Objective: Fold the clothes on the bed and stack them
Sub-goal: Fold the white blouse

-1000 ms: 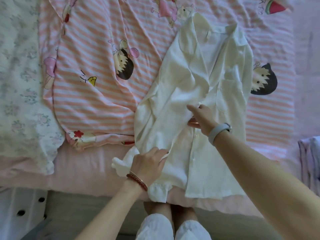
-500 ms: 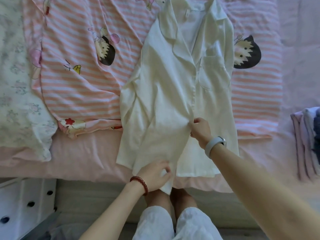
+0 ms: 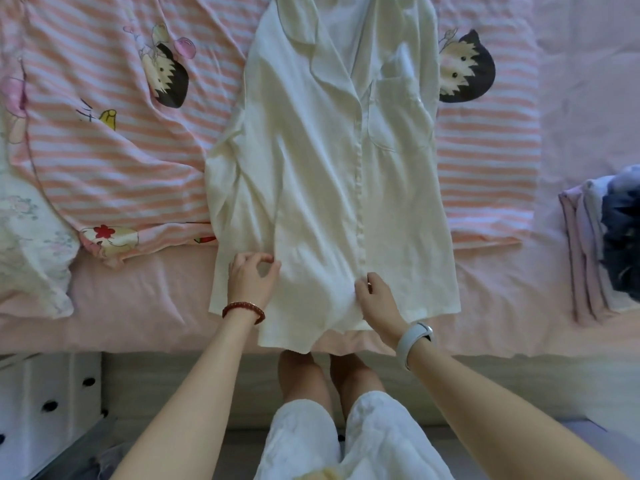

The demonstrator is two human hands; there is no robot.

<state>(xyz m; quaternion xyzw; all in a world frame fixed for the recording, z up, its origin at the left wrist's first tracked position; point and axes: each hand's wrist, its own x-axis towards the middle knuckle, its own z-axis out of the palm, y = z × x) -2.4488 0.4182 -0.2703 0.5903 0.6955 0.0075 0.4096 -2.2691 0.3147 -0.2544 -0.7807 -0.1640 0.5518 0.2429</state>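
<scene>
Nearest: 2 bare knees and white shorts [image 3: 363, 441] at the bed edge, white drawer unit [image 3: 41, 403] low left on the floor.
Left hand [image 3: 252, 282], red bead bracelet [image 3: 243, 310] on the wrist, sat on the lower left part of the white shirt [image 3: 332, 188]; thumb and fingers curled together, pinching fabric near the side fold.
Right hand [image 3: 375, 303], pale wristband [image 3: 414, 339] on the wrist, pinched the button placket just above the hem.
Shirt lay face up and lengthwise on the bed [image 3: 145, 306], hem hanging slightly over the near edge, collar at the far end, chest pocket on the right, left sleeve folded in along the body.
Under and beyond it: pink striped cartoon-print quilt [image 3: 114, 150]. Floral pillow [image 3: 31, 258] at far left.
Folded stack [image 3: 602, 244] of lilac and dark clothes at the right edge of the bed, well apart from the shirt.
</scene>
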